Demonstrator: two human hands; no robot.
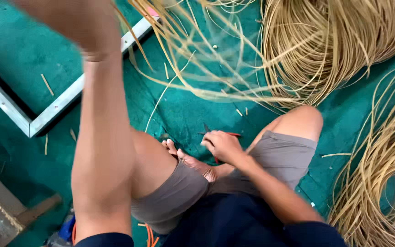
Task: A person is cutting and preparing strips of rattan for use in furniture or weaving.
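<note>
1. My left hand (pixel 81 23) is raised high and blurred; it seems closed on rattan strands (pixel 197 68), though I cannot tell for sure.
2. My right hand (pixel 222 145) curls around the red-handled cutters (pixel 229 134) lying on the green mat (pixel 184 114) by my knee.
3. Trimming step, I judge; next calls for lifting the cutters cleanly.

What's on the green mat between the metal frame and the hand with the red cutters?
In the head view, between the metal frame and the right hand lie one long thin cane strand, the green mat and the person's bent knee.
</note>
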